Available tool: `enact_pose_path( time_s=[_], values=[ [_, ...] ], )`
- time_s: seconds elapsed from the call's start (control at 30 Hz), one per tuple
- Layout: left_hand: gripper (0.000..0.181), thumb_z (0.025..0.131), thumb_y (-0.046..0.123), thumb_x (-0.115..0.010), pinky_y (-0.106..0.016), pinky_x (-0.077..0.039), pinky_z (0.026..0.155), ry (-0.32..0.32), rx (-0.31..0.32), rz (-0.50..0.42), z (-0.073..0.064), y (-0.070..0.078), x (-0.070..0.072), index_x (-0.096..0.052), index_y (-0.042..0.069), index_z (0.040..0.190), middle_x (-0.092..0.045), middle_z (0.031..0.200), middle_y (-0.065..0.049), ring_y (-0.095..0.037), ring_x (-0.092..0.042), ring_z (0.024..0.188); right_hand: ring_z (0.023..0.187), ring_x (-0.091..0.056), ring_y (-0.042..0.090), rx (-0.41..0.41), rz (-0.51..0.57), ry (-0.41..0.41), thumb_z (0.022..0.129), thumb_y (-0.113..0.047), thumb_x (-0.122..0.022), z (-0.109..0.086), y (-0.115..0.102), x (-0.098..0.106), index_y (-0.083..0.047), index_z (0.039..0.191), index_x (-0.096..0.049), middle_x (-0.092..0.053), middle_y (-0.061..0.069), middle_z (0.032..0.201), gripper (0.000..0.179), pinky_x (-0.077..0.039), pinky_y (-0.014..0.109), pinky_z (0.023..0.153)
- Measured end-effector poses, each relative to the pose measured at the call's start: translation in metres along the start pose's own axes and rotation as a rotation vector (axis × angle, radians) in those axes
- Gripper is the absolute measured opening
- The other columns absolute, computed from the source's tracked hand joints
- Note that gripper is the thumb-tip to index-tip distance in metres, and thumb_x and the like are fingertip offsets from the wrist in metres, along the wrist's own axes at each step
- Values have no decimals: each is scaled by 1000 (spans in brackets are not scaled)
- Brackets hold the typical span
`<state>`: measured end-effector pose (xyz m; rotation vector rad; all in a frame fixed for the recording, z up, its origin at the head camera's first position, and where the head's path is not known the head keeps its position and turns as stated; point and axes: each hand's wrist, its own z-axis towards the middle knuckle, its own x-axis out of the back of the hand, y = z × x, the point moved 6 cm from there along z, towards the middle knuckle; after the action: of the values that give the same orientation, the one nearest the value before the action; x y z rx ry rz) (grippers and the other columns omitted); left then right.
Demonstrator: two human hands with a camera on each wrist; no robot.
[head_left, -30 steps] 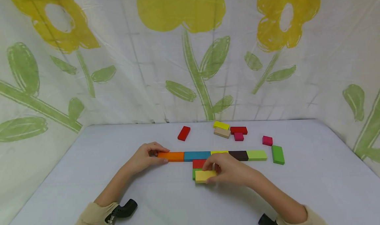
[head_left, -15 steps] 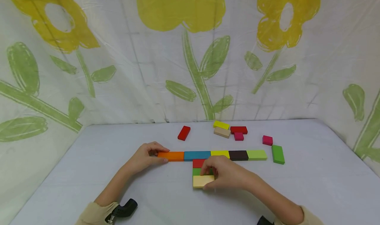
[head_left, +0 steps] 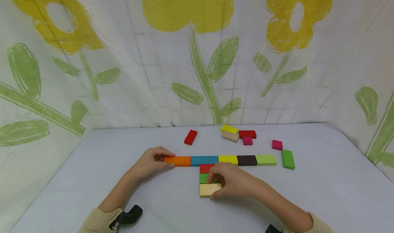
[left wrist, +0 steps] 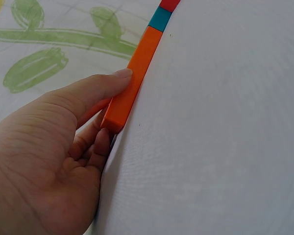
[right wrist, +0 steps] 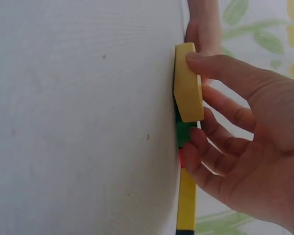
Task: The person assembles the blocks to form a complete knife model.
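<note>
A row of coloured blocks lies end to end: orange [head_left: 181,161], blue [head_left: 204,161], yellow [head_left: 227,160], dark brown [head_left: 247,160] and light green [head_left: 266,160]. My left hand [head_left: 151,164] pinches the left end of the orange block, thumb on its near side in the left wrist view. Below the blue block, a red block [head_left: 205,168] and a green block [head_left: 204,178] lie stacked toward me. Against the green one's near side is a pale yellow block [head_left: 207,190], its right end held between thumb and fingers of my right hand [head_left: 235,181], which partly hides the column.
Loose blocks lie behind the row: a red block [head_left: 191,137], a yellow block [head_left: 229,129], a tan block [head_left: 230,136], another red block [head_left: 247,134] and a magenta block [head_left: 247,141]. To the right are a pink block [head_left: 277,145] and a green block [head_left: 288,159].
My right hand has brought the pale yellow block toward me and slightly left, from over the green block to its near side. My left hand has stayed on the orange block.
</note>
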<state>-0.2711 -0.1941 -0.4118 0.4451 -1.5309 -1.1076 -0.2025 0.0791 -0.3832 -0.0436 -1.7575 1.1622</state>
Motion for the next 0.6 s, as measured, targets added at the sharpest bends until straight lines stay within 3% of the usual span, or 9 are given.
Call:
enact_pose_path(
  time_s=[0.27, 0.47, 0.6],
  values=[
    [27, 89, 14, -84, -23, -50, 81, 4, -13, 1, 0, 0, 0, -81, 6, 115, -72, 109, -8, -21, -58, 96, 92, -56, 4, 74, -29, 9, 85, -41, -89, 10, 37, -15, -30, 106, -67, -59, -14, 93, 33, -52, 23, 72],
    [27, 89, 12, -84, -23, -50, 80, 7, 0, 5, 0, 1, 1, -81, 6, 114, -72, 108, -8, -23, -57, 95, 91, -56, 9, 8, 9, -3, 84, -29, -91, 2, 3, -2, -24, 104, -68, -58, -10, 89, 31, -52, 24, 74],
    [27, 89, 12, -84, -23, -49, 80, 6, 6, 5, 0, 1, 0, -81, 6, 114, -72, 108, -8, -23, -57, 95, 89, -55, 7, -5, 6, -6, 83, -26, -91, 0, -1, -1, -22, 104, -68, -57, -10, 88, 31, -52, 23, 73]
  ],
)
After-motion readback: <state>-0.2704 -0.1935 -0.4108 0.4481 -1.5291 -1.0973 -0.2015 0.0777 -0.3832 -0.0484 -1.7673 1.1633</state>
